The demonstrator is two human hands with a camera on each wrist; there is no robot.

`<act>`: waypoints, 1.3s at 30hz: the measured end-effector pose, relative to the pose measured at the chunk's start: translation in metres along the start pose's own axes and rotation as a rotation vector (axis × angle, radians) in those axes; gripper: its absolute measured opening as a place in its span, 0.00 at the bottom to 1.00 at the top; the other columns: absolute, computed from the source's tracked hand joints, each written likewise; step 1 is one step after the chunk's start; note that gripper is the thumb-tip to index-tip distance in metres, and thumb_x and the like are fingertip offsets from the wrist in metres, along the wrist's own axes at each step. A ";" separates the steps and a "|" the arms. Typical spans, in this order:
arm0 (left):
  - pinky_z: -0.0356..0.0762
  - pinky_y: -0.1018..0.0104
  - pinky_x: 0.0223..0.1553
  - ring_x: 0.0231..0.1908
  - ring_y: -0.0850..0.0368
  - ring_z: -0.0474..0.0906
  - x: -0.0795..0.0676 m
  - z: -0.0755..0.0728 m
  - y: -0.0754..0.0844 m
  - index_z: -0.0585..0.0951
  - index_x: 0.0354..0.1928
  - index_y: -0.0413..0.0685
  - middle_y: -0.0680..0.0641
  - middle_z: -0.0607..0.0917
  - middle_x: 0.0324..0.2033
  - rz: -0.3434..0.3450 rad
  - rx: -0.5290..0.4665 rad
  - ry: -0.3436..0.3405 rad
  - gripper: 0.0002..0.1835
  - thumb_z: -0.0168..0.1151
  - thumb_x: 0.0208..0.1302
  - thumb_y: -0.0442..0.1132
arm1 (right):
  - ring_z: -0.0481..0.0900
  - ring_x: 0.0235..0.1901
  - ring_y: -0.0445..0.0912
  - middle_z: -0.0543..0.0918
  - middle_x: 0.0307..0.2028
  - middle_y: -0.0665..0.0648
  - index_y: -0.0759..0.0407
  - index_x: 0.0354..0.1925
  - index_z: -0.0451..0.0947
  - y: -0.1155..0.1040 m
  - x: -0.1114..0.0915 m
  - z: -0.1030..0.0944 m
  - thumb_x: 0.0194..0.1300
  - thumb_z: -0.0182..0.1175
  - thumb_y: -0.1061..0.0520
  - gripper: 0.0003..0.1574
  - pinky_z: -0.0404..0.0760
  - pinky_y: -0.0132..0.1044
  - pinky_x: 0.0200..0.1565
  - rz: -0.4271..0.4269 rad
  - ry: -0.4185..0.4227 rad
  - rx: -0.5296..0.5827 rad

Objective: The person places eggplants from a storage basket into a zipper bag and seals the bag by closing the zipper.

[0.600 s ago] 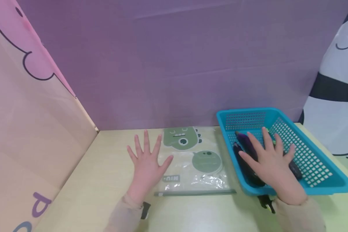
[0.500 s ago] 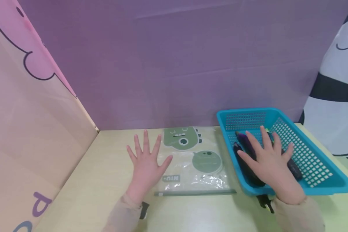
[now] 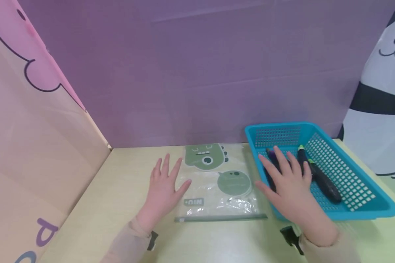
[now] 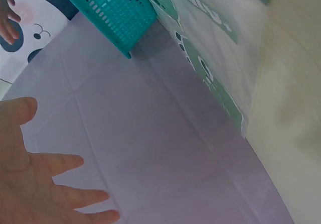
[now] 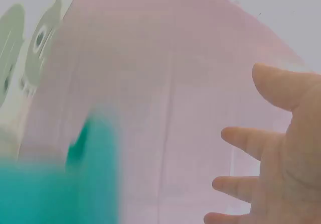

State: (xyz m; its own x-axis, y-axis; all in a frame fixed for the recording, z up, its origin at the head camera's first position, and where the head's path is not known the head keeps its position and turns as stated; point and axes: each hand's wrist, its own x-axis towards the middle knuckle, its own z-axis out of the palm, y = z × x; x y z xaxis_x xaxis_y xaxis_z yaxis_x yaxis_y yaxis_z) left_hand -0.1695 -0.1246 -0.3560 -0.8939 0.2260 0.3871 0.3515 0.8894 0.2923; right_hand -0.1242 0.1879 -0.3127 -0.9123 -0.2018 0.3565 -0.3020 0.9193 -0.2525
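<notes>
Bag (image 3: 222,182), transparent and printed with green creatures, lies flat on the table (image 3: 108,193), between the fingers of the left hand (image 3: 162,190) and those of the right hand (image 3: 291,190). We see the left fingers spread and nearly straight, with nothing in them; in the head view the thumb overlaps the edge of the bag, but we cannot tell whether it touches. The right fingers are also spread, and they have hold of nothing. Beneath and beyond them stands the blue basket (image 3: 349,214). In it, one dark eggplant (image 3: 326,186) lies to the right of these fingers, a green-tipped eggplant (image 3: 301,153) lies just past the little finger, and others are partly covered by the fingers.

We judge that the step in hand is only readiness, as nothing is gripped. For a grasp, the right fingers would need to go lower inside the rim and curl around one eggplant. The left fingers, for the bag, would need to pinch its green strip (image 3: 222,218), nearer to us than the thumb.
</notes>
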 end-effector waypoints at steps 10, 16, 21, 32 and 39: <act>0.65 0.42 0.61 0.61 0.36 0.67 0.001 0.007 -0.002 0.73 0.59 0.37 0.31 0.71 0.61 -0.035 -0.082 -0.064 0.29 0.57 0.65 0.53 | 0.50 0.68 0.66 0.53 0.72 0.62 0.46 0.67 0.64 -0.051 0.005 0.031 0.62 0.58 0.39 0.38 0.44 0.70 0.63 -0.120 0.002 0.018; 0.71 0.45 0.57 0.56 0.39 0.74 0.000 0.013 -0.002 0.76 0.54 0.37 0.35 0.78 0.54 -0.048 -0.111 -0.090 0.25 0.59 0.63 0.49 | 0.56 0.66 0.67 0.60 0.69 0.64 0.49 0.64 0.68 -0.066 0.013 0.057 0.61 0.58 0.38 0.36 0.50 0.70 0.63 -0.184 -0.013 0.025; 0.76 0.48 0.52 0.50 0.42 0.79 -0.003 0.017 -0.002 0.77 0.53 0.37 0.37 0.83 0.48 -0.095 -0.129 -0.162 0.23 0.61 0.62 0.47 | 0.61 0.64 0.68 0.63 0.67 0.67 0.54 0.63 0.69 -0.059 0.020 0.075 0.63 0.57 0.39 0.35 0.55 0.68 0.62 -0.191 -0.074 0.032; 0.75 0.48 0.54 0.51 0.42 0.78 -0.002 0.026 -0.002 0.76 0.55 0.38 0.38 0.82 0.50 -0.130 -0.161 -0.261 0.28 0.66 0.57 0.49 | 0.65 0.62 0.69 0.66 0.64 0.72 0.60 0.61 0.70 -0.043 0.028 0.098 0.68 0.53 0.42 0.32 0.61 0.65 0.62 -0.112 -0.290 0.165; 0.74 0.47 0.54 0.50 0.42 0.78 -0.003 0.030 -0.001 0.76 0.55 0.39 0.39 0.82 0.50 -0.145 -0.182 -0.351 0.30 0.69 0.53 0.47 | 0.66 0.62 0.65 0.71 0.61 0.70 0.62 0.58 0.72 -0.034 0.031 0.109 0.68 0.53 0.43 0.30 0.62 0.61 0.63 -0.092 -0.396 0.284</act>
State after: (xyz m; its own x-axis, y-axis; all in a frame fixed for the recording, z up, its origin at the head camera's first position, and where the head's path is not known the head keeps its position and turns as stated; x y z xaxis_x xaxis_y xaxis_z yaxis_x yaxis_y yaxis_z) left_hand -0.1758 -0.1139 -0.3834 -0.9672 0.2535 0.0179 0.2302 0.8443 0.4840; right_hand -0.1726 0.1131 -0.3914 -0.8966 -0.4416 0.0331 -0.3994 0.7741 -0.4911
